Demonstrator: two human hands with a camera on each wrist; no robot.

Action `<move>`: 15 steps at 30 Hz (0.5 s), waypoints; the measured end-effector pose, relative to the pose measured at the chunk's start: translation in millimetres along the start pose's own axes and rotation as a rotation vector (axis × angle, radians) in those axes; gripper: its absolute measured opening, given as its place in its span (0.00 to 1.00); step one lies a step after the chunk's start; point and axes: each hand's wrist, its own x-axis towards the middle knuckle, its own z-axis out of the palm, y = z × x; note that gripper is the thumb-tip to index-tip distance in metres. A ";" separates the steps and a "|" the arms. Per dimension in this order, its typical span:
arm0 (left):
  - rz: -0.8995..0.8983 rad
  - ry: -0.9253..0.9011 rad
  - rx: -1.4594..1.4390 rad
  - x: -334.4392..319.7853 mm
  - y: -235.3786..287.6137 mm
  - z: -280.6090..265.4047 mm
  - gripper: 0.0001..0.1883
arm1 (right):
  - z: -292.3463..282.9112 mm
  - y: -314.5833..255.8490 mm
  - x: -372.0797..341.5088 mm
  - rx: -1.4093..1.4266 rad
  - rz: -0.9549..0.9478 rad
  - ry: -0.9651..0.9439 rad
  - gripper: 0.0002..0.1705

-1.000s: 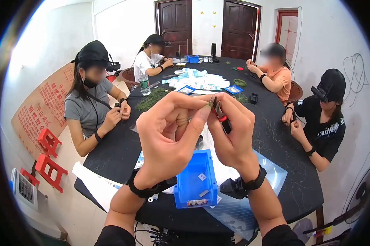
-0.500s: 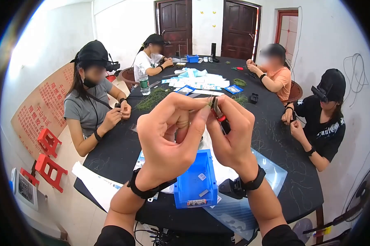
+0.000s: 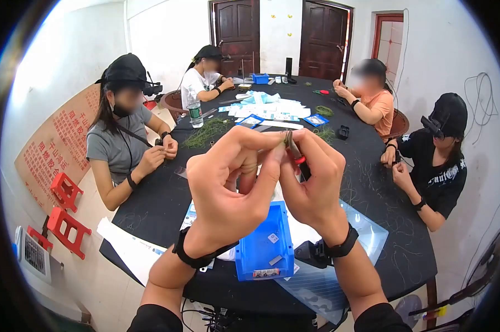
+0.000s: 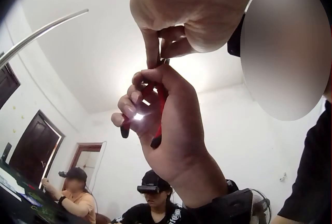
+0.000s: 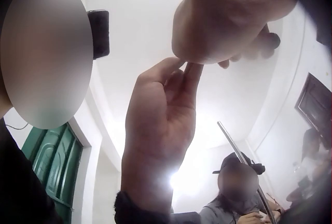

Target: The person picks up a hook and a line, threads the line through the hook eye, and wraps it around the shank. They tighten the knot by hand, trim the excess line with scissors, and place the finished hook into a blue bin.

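Both hands are raised and meet at the fingertips in the head view. My right hand [image 3: 316, 177] grips small pliers [image 3: 301, 160] with red and black handles; in the left wrist view the pliers' handles [image 4: 162, 112] run down through the palm. The metal nose reaches the fingertips of my left hand [image 3: 222, 177]. Between thumb and forefinger that hand pinches a tiny green piece [image 3: 286, 143], mostly hidden by the fingers; I cannot tell its kind. In the right wrist view the left hand [image 5: 158, 115] points up, and the right hand covers the pliers.
Below the hands stands a blue bin [image 3: 264, 232] with small labels in it. A clear bluish sheet [image 3: 366, 229] lies to its right on the black table [image 3: 394, 221]. Green strands [image 3: 205, 134], a bottle [image 3: 196, 116] and paper packets [image 3: 266, 109] lie beyond. Several people sit around.
The pliers' nose has turned slightly against the left fingertips, and its metal side now shows more. Both hands stay in nearly the same place.
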 end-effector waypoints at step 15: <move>0.051 -0.012 -0.013 -2.6 -2.0 4.3 0.06 | 13.3 4.0 -3.6 -0.101 -0.036 0.159 0.10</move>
